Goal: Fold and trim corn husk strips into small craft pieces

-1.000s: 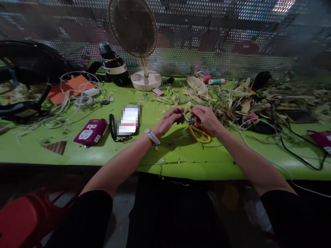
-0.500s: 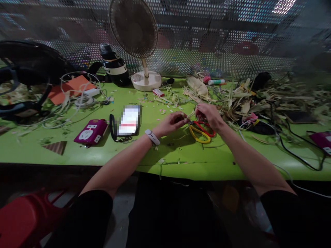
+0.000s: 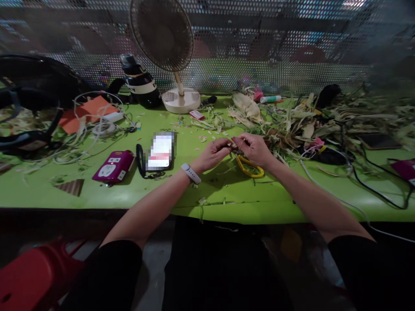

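My left hand (image 3: 214,155), with a pale band on its wrist, is closed in a pinch at the middle of the green table. Beside it, my right hand (image 3: 253,149) is also pinched, the fingertips of both nearly touching. A small pale strip of plant (image 3: 231,147) is between them, mostly hidden by the fingers. Just below my right hand lie scissors (image 3: 254,174); their yellow handle loop shows, and the red one is covered by the hand. Behind the hands, plant scraps (image 3: 220,124) and a dry corn husk (image 3: 248,108) are on the table.
Left of my hands lie a phone (image 3: 160,149) and a magenta power socket (image 3: 113,166). A fan (image 3: 180,101) and a black bottle (image 3: 142,88) stand at the back. Heaped leaves (image 3: 301,116) and black cables (image 3: 366,181) are on the right.
My right hand has moved left and slightly down to meet my left fingertips. It now covers the red scissor handle, and the strip between the hands shows less.
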Demonstrator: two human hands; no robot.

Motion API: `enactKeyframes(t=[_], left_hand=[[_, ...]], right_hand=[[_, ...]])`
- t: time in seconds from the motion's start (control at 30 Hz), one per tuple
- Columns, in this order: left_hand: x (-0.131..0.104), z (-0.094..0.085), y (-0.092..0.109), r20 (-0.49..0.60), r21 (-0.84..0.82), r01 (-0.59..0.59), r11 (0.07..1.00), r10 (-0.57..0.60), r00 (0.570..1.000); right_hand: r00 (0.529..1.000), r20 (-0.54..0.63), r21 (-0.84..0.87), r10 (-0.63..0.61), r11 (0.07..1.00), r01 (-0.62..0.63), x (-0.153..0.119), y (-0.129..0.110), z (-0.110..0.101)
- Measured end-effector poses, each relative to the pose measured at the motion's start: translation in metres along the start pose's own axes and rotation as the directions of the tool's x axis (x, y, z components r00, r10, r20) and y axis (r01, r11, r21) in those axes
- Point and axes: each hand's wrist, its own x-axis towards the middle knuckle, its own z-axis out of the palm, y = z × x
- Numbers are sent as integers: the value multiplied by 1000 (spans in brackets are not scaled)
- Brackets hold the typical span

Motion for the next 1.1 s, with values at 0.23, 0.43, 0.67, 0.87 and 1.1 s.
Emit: enactKeyframes(t=[0.23,0.43,0.67,0.87,1.1], left_hand=[[-2,0,2,-12,89,24,996,-23,1000],[1,-2,-6,-99,-183,44,982,-63,993],[3,-2,-14,-125,-323,54,945,-99,987],[1,-2,5,-31,-319,-1,948,-10,999],[-2,-2,10,114,-457,239,857,-210,971]], right_hand=[[999,-48,25,6,1000,-5,-1,0,3],[982,-38,287,188,943,-169,0,1,1],[957,-90,423,275,881,-214,2,7,9],[951,-20,455,307,850,-265,3,11,-8],[971,152,325,185,918,-226,2,3,-12]])
